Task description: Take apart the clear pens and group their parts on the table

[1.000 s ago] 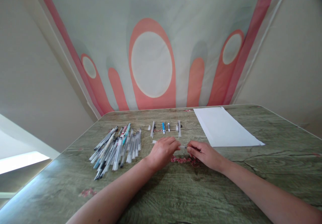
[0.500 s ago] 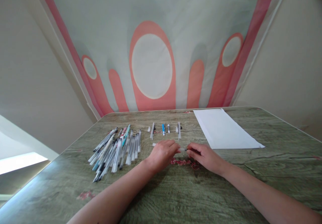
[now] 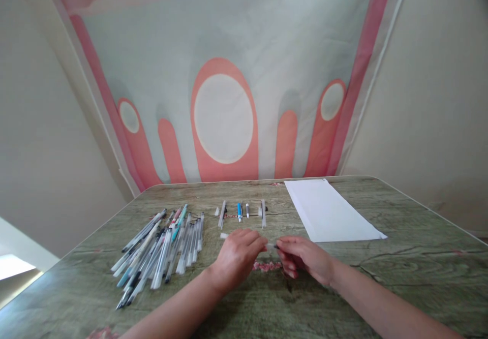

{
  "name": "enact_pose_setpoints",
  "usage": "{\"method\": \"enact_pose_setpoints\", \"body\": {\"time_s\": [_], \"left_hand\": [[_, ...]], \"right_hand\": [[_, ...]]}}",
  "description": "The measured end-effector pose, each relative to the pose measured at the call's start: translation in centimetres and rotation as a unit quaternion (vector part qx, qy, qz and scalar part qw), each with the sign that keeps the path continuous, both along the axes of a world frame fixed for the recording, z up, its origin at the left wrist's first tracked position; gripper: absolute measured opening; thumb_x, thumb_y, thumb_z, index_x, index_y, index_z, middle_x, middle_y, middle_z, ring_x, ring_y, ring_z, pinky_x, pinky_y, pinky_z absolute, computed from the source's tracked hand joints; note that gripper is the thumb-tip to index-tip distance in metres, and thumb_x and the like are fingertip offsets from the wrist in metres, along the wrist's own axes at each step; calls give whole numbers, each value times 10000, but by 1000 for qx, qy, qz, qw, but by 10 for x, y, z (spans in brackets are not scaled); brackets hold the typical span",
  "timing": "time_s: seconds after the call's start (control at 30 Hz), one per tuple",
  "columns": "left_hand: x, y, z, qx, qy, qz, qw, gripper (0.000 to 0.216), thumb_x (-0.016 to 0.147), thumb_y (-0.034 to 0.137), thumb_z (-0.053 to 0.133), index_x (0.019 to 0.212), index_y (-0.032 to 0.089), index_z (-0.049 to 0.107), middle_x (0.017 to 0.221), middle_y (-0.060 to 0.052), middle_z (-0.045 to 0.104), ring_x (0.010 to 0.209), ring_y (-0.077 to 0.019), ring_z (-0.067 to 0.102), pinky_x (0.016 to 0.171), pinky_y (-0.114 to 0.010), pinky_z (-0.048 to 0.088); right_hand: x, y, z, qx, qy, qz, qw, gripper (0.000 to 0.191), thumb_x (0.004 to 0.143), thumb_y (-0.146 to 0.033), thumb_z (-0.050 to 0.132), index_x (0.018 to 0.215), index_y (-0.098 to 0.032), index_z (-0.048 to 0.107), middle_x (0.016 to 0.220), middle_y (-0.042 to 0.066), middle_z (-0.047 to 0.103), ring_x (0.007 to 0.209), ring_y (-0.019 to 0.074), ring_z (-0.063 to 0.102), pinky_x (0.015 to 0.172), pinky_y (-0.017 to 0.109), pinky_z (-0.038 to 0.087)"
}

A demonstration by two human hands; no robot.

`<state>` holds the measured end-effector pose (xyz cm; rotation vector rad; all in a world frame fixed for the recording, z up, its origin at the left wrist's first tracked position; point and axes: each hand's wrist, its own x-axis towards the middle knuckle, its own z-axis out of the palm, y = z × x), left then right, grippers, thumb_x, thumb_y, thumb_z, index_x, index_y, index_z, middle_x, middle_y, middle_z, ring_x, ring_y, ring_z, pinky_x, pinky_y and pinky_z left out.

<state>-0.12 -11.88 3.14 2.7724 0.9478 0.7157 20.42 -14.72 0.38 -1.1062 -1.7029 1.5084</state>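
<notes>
At lower centre, left hand: fingers curled tight round a clear pen!
Right hand: alongside, pinching its dark end.
Lower left, pen pile: fanned out.

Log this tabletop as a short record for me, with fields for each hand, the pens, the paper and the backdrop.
Left hand: holds one end of a clear pen part
Right hand: fingertips at that part's dark end
Pen pile: left of both hands, mostly clear barrels
Row beyond hands: small pen parts, including a blue piece
Paper: white sheet, beyond the right hand
Backdrop: wall hanging with pink-orange shapes
</notes>
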Motion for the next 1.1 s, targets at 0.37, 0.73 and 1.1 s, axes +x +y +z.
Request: {"method": "enact_pose_setpoints", "body": {"time_s": [0.37, 0.73, 1.1], "left_hand": [[-6, 6, 6, -520, -36, -12, 854, 460, 853, 522, 460, 882, 113, 670, 606, 20, 506, 450, -55, 348, 440, -177, 281], [0, -1, -2, -314, -8, 28, 949, 407, 921, 420, 391, 893, 140, 684, 658, -7, 593, 576, -98, 512, 566, -192, 401], [5, -14, 3, 1, 65, 35, 997, 340, 943, 343, 362, 932, 154, 645, 843, -78, 621, 821, -185, 560, 733, -285, 421]], "right_hand": [[1, -10, 5, 338, -231, -19, 912, 344, 961, -411, 309, 734, -199, 457, 728, 27, 535, 702, 164, 487, 656, 302, 339], [0, -6, -4, 301, -203, -82, 928, 357, 947, -461, 319, 759, -213, 493, 731, 30, 546, 703, 174, 511, 649, 303, 376], [-5, -1, -13, 111, -117, -80, 984, 458, 949, -547, 202, 729, -211, 421, 589, -25, 478, 520, 136, 473, 509, 259, 343]]}}
